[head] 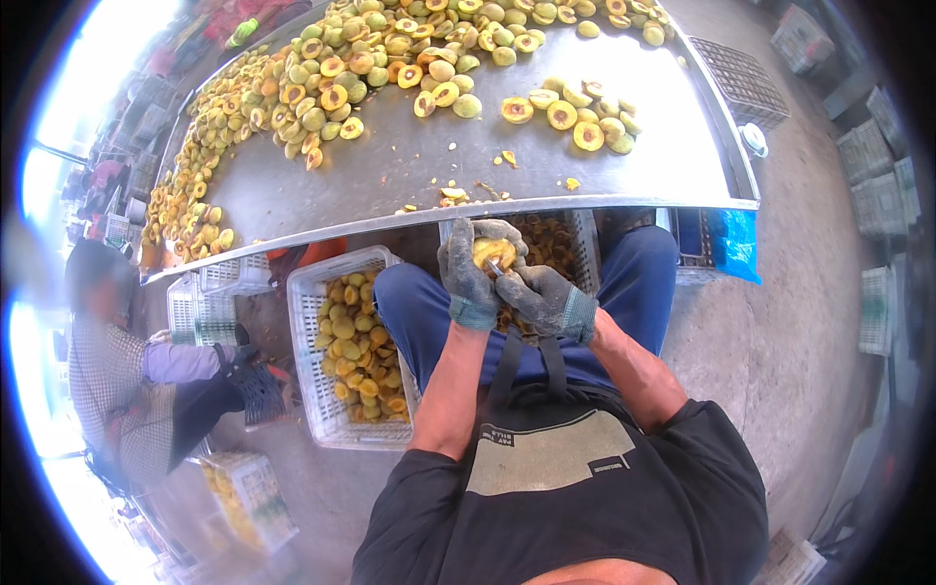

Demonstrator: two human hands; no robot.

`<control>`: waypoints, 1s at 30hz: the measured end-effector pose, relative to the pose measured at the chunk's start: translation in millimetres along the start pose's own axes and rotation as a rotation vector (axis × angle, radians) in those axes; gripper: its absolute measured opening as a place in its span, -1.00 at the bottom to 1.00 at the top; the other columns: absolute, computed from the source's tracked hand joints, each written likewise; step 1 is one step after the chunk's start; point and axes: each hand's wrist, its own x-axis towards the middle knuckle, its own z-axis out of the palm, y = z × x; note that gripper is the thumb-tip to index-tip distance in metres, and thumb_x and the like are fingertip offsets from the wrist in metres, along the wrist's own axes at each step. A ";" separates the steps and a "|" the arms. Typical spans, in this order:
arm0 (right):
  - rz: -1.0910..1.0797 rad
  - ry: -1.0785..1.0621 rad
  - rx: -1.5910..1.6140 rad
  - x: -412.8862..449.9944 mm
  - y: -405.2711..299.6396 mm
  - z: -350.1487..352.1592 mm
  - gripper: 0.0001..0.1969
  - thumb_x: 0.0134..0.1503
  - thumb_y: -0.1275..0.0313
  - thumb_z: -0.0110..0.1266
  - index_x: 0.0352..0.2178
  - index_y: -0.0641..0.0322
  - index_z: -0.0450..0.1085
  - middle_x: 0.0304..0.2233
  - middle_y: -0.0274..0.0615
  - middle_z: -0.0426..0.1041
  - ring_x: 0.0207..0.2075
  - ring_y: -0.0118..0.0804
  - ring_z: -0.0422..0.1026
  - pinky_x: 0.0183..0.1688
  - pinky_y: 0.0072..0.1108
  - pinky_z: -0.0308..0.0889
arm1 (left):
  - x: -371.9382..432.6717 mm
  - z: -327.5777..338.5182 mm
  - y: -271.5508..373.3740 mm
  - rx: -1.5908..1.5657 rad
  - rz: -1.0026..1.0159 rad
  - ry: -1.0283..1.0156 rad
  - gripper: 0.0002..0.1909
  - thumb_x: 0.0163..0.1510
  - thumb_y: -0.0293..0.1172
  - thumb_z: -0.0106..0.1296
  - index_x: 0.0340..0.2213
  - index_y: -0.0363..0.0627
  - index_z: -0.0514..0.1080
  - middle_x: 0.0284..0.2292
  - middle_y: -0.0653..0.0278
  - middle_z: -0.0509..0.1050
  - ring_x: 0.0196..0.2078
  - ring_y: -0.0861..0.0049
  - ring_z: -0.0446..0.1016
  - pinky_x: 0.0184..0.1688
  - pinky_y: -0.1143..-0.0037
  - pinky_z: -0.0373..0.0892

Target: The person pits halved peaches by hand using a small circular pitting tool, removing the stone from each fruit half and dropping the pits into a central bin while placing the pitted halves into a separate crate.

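Both hands wear grey knit gloves and meet just below the near edge of a metal table (307, 197). My left hand (472, 270) is wrapped around a halved yellow fruit (494, 253). In my right hand (541, 292) is a small metal tool (495, 268), whose tip touches the cut face of the fruit; its handle is hidden by the fingers. Beyond the hands, halved stone fruits (333, 96) are heaped on the table, and a smaller group (574, 124) lies at the right. Scraps (453, 194) lie near the table's edge.
A white plastic crate (307, 365) of fruit halves stands left of my legs. Another crate (585, 248) with darker pieces is under my hands, between my knees. A co-worker (139, 373) sits at the far left. A blue plastic bag (735, 241) hangs by the table's right corner.
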 end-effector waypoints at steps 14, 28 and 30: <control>0.361 -0.486 0.557 -8.2 -11.0 -17.0 -0.48 0.26 -0.13 -0.07 -0.55 0.07 0.23 -0.74 -0.52 0.10 -0.77 -0.68 0.04 -0.77 -0.74 -0.03 | 6.0 -17.0 1.6 -0.273 -0.179 -0.196 -0.45 0.30 0.01 -0.30 -0.53 -0.17 0.43 -0.57 0.03 0.47 -0.60 0.27 0.46 -0.59 0.41 0.41; 0.418 -0.016 0.079 11.6 34.3 -29.3 -0.41 0.24 -0.18 -0.07 -0.52 0.16 0.34 -0.65 -0.41 0.24 -0.68 -0.54 0.19 -0.66 -0.61 0.13 | -66.8 -241.6 118.5 1.412 0.255 0.634 -0.54 0.22 -0.06 -0.07 -0.42 -0.24 0.56 -0.48 0.03 0.59 -0.45 0.23 0.57 -0.42 0.33 0.43; 0.403 -0.011 0.050 19.4 32.5 -23.9 -0.42 0.24 -0.17 -0.06 -0.51 0.17 0.35 -0.65 -0.39 0.25 -0.69 -0.52 0.19 -0.66 -0.58 0.13 | -93.3 -303.6 127.7 1.749 0.064 0.699 -0.55 0.20 -0.06 -0.04 -0.30 -0.27 0.57 -0.40 -0.03 0.60 -0.36 0.16 0.59 -0.30 0.31 0.45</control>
